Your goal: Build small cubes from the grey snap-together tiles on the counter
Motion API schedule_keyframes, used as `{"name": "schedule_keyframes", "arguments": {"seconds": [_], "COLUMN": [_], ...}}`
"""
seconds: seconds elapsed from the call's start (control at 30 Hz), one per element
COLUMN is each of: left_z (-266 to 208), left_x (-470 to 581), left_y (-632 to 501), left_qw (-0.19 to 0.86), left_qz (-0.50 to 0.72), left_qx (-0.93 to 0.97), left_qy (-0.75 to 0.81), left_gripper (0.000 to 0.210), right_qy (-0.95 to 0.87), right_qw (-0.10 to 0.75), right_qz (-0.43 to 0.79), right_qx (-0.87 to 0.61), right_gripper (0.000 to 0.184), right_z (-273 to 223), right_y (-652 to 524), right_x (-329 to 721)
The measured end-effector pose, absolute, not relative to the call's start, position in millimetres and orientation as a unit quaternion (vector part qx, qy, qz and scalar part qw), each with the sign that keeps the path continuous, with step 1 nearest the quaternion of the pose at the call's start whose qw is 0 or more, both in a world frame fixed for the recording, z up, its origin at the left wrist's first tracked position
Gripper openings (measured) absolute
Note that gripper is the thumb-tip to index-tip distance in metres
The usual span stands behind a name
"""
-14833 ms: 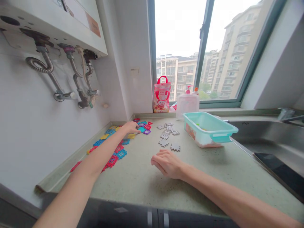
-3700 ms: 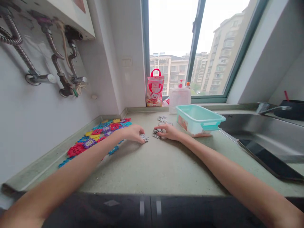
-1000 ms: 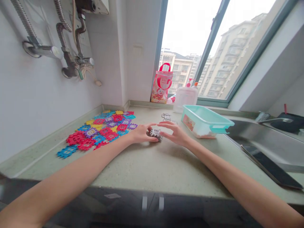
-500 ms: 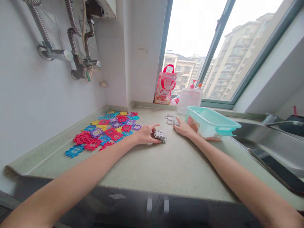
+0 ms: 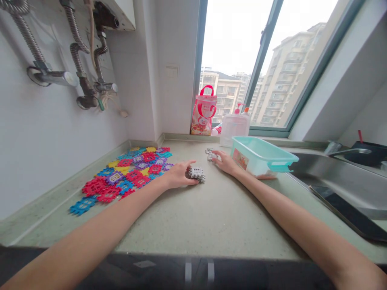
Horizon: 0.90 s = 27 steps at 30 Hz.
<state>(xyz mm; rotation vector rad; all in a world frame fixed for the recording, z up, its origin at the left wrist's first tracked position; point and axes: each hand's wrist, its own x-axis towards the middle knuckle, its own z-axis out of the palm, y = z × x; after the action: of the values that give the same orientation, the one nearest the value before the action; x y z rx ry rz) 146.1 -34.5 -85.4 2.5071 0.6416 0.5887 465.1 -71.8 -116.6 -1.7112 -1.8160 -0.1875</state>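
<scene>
My left hand (image 5: 177, 175) is closed around a small stack of white interlocking window-pattern blocks (image 5: 197, 173), which rests at the middle of the counter. Thumb and fingers grip the stack from its left side. Farther back, my right hand (image 5: 225, 161) curls its fingers over a few more white interlocking blocks (image 5: 209, 153); its fingertips hide part of them. To the left of my left hand lies a wide spread of red, blue, yellow and purple interlocking blocks (image 5: 133, 176), partly covered by my left forearm.
A mint-green plastic bin (image 5: 262, 151) stands just right of my right hand. Behind are a clear jug (image 5: 235, 129) and a pink bag (image 5: 203, 117) by the window. A steel sink (image 5: 320, 171) and a dark phone-like slab (image 5: 347, 213) are at right. Pipes (image 5: 86, 76) hang from the left wall.
My right hand has moved farther over the white blocks at the back, covering more of them. My left hand keeps its hold on the stack. The whole view has shifted slightly.
</scene>
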Motion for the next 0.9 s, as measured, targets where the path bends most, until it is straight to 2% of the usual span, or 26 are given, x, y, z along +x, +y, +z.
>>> {"name": "schedule_keyframes", "arguments": {"seconds": [0.1, 0.17, 0.33, 0.6, 0.73, 0.8, 0.9], "left_z": [-85.5, -85.5, -84.0, -83.4, -85.1, -85.8, -86.0], "left_x": [145.8, 145.7, 145.2, 144.3, 144.6, 144.8, 145.2], "left_y": [-34.1, -34.0, -35.8, -36.1, -33.4, -32.3, -31.7], "left_qw": [0.239, 0.237, 0.236, 0.228, 0.196, 0.194, 0.196], "left_qz": [0.213, 0.214, 0.209, 0.216, 0.233, 0.237, 0.234], "left_qx": [0.918, 0.918, 0.922, 0.919, 0.911, 0.908, 0.909], "left_qy": [0.234, 0.234, 0.226, 0.237, 0.277, 0.287, 0.283], "left_gripper": [0.097, 0.098, 0.097, 0.097, 0.095, 0.095, 0.094], "right_qy": [-0.723, -0.737, -0.778, -0.767, -0.761, -0.746, -0.656], "right_qw": [0.296, 0.289, 0.280, 0.293, 0.284, 0.317, 0.427], "right_qz": [-0.060, -0.057, 0.003, 0.064, 0.138, 0.157, 0.114], "right_qx": [-0.622, -0.609, -0.562, -0.567, -0.567, -0.564, -0.612], "right_gripper": [0.026, 0.024, 0.032, 0.030, 0.042, 0.051, 0.054], "right_z": [-112.6, -109.7, -101.3, -94.3, -97.2, -102.4, -114.0], "right_y": [-77.2, -87.3, -109.8, -107.6, -108.9, -104.5, -87.2], "right_x": [455.7, 450.6, 438.0, 429.7, 440.1, 449.5, 466.0]}}
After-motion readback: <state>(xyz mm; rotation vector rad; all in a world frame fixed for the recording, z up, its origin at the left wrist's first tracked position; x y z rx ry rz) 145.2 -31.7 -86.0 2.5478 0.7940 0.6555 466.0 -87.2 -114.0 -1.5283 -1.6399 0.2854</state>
